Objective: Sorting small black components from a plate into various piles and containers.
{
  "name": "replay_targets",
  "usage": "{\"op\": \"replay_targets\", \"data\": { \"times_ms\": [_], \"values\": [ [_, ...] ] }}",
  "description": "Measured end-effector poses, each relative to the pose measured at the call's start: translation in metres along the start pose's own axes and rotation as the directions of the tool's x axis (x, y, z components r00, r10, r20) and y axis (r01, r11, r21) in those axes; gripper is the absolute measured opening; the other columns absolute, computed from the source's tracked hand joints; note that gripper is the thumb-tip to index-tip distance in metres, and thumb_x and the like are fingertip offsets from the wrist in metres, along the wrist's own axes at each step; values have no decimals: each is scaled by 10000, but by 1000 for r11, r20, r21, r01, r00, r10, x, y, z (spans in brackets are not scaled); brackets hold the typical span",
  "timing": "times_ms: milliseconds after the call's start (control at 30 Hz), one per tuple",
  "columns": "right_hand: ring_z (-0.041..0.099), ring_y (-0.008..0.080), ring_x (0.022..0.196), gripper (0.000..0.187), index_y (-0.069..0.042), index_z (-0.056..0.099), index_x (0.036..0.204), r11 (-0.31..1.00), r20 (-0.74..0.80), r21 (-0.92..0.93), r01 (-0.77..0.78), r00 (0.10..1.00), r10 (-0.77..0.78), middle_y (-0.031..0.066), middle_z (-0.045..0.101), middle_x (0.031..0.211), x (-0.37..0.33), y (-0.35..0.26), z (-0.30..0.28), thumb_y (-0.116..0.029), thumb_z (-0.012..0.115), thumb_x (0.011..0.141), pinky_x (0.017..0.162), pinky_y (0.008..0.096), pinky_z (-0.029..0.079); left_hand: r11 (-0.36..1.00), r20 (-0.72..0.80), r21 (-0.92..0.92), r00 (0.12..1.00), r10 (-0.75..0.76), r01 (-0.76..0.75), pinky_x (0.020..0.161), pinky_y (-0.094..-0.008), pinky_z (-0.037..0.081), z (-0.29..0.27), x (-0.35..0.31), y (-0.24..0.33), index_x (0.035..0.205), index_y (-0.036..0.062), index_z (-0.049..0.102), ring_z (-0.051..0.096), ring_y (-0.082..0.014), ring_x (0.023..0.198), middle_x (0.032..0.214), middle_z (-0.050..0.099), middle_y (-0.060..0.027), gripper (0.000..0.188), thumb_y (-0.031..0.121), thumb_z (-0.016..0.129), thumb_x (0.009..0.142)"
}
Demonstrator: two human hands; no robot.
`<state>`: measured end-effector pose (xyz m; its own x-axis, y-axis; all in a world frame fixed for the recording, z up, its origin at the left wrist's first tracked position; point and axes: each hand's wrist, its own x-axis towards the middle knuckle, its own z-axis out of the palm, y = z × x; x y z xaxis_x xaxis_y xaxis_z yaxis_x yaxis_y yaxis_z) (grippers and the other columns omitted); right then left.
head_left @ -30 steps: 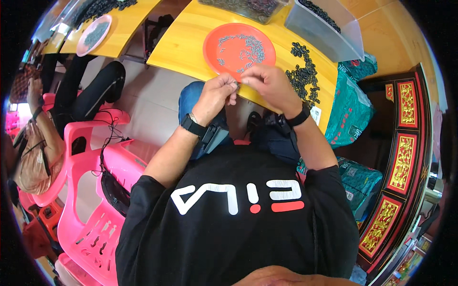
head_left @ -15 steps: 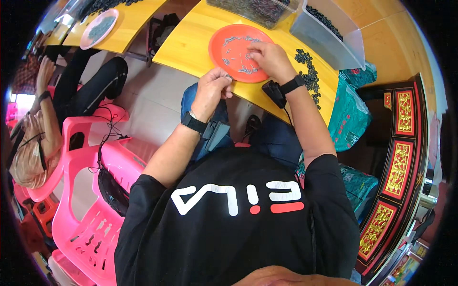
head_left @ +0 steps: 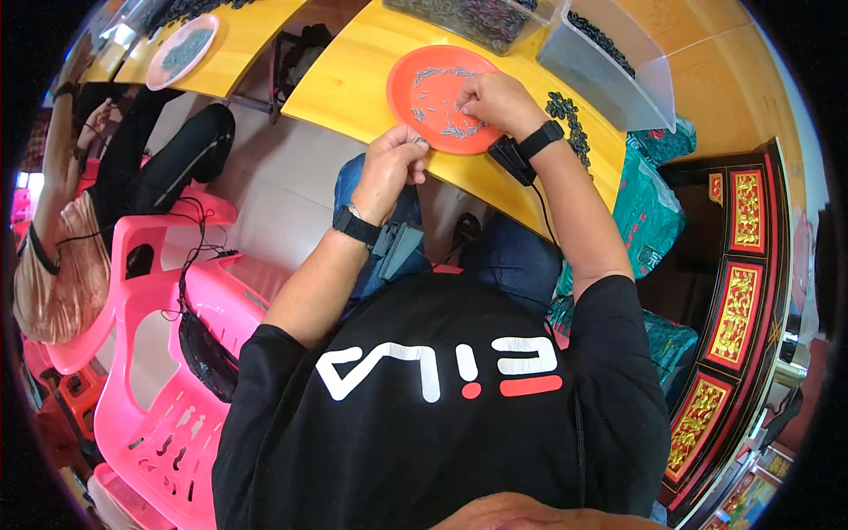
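An orange-red round plate (head_left: pixel 405 81) lies on the yellow table and holds many small grey pin-like metal pieces (head_left: pixel 459 131). My left hand (head_left: pixel 389 166) is at the plate's near left edge, closed in a pinch. A small dark piece (head_left: pixel 420 140) shows between its thumb and finger, too small to name. Over the right part of the plate, my right hand (head_left: pixel 500 102) has its fingertips pinched together just above the grey pieces. Whatever those fingertips hold, if anything, cannot be made out. Black bands with small devices are strapped to both wrists.
Small dark parts (head_left: pixel 570 119) lie scattered right of the plate. Behind stand clear plastic bins (head_left: pixel 592 84) of dark parts. Teal bags (head_left: pixel 649 212) are at the table's right. A pink chair (head_left: pixel 168 389) is on my left, where another person sits by a second table with a pale plate (head_left: pixel 205 24).
My right hand has shifted slightly down and right over the plate, and its fingers are pinched. My left hand stays almost where it was. The person at left has moved an arm.
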<state>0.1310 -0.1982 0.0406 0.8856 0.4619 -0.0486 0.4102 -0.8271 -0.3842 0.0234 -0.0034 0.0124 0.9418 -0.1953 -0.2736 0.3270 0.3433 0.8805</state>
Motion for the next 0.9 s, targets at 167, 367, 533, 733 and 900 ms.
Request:
{"op": "replay_targets", "data": {
  "times_ms": [167, 367, 533, 733, 900],
  "values": [
    [620, 247, 637, 126, -51, 655, 807, 990, -56, -129, 56, 996, -64, 115, 639, 695, 2, 1, 9, -127, 625, 711, 619, 358, 470, 999, 40, 31, 999, -21, 19, 488, -203, 392, -3, 2, -1, 792, 81, 524, 498, -93, 493, 623, 519, 0, 49, 95, 512, 838],
    [602, 304, 734, 117, -56, 629, 767, 978, 8, -207, 8, 1000, -7, 139, 626, 732, 4, -2, 12, -157, 584, 729, 649, 395, 458, 999, 46, 31, 999, -24, 23, 492, -203, 398, -3, 4, -2, 791, 75, 539, 504, -95, 492, 626, 524, 0, 49, 92, 520, 834],
    [593, 359, 747, 145, -37, 630, 770, 981, -6, -195, -21, 1000, 20, 185, 620, 765, -4, -5, 5, -159, 556, 744, 663, 457, 458, 999, 41, 25, 999, -29, 28, 493, -206, 401, -5, 3, -1, 791, 71, 538, 504, -99, 490, 626, 524, -2, 46, 89, 523, 831],
    [604, 317, 747, 132, -58, 635, 774, 984, -3, -174, -31, 1000, 31, 147, 630, 751, -6, 4, 4, -169, 567, 748, 667, 411, 464, 999, 50, 37, 998, -29, 27, 492, -210, 399, -3, 4, -3, 796, 72, 542, 505, -101, 491, 619, 523, -3, 41, 87, 522, 829],
    [617, 272, 732, 123, -84, 655, 799, 989, 8, -118, -85, 996, 86, 105, 644, 734, -5, -2, -2, -178, 597, 744, 670, 371, 472, 999, 28, 30, 999, -24, 23, 463, -183, 371, -3, 3, -3, 749, 86, 534, 462, -59, 488, 622, 502, 20, 76, 108, 532, 821]
  ]
}}
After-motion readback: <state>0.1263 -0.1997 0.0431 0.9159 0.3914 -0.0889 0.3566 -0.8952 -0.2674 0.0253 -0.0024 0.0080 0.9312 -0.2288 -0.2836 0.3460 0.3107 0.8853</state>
